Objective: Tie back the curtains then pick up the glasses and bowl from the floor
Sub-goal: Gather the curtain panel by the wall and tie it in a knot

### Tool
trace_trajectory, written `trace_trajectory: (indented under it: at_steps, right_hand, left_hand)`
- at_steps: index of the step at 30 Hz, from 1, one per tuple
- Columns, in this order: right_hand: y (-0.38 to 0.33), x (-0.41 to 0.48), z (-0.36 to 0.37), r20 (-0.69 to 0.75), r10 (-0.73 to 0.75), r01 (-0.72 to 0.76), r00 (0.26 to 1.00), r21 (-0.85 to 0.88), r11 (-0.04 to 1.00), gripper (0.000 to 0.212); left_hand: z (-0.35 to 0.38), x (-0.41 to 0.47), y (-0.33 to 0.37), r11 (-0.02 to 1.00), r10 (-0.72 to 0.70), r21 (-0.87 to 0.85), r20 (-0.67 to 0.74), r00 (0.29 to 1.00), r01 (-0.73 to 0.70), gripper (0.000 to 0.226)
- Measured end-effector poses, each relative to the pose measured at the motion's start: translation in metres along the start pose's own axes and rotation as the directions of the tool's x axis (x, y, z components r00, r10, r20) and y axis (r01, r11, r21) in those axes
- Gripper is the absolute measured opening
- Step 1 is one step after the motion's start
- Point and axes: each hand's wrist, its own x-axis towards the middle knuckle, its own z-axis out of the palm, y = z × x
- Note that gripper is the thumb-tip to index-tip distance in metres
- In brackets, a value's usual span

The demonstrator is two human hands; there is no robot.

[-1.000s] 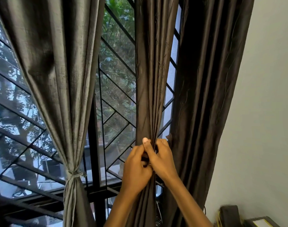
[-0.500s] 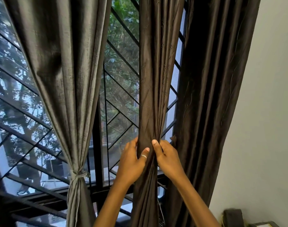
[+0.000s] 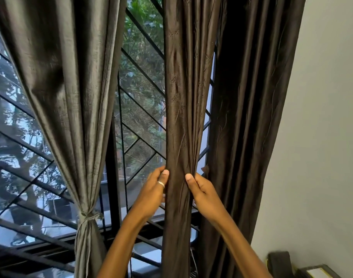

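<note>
A dark brown curtain (image 3: 183, 101) hangs bunched into a narrow column in the middle of the window. My left hand (image 3: 152, 192), with a ring on the thumb, wraps round its left side, and my right hand (image 3: 201, 192) wraps round its right side at the same height. Further left, a grey curtain (image 3: 69, 93) is gathered by a tie-back knot (image 3: 88, 215). Another dark brown curtain (image 3: 249, 121) hangs loose on the right, by the wall. No glasses, bowl or floor show in this view.
Behind the curtains is a window with a black diagonal metal grille (image 3: 139, 109) and trees outside. A pale wall (image 3: 322, 137) fills the right side. Dark objects (image 3: 280, 263) sit at the bottom right corner.
My hands, pressed together at the front of the curtain a second ago, have moved apart to its left and right sides. The view has shifted slightly.
</note>
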Motion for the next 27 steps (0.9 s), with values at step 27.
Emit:
trace_trajectory:
  at_steps: [27]
  right_hand:
    - [0.004,0.017,0.003,-0.084,-0.244,0.097,0.966,-0.758,0.645,0.040]
  left_hand:
    - [-0.004,-0.013,0.020,0.280,0.417,0.958,-0.057,0.907,-0.068,0.017]
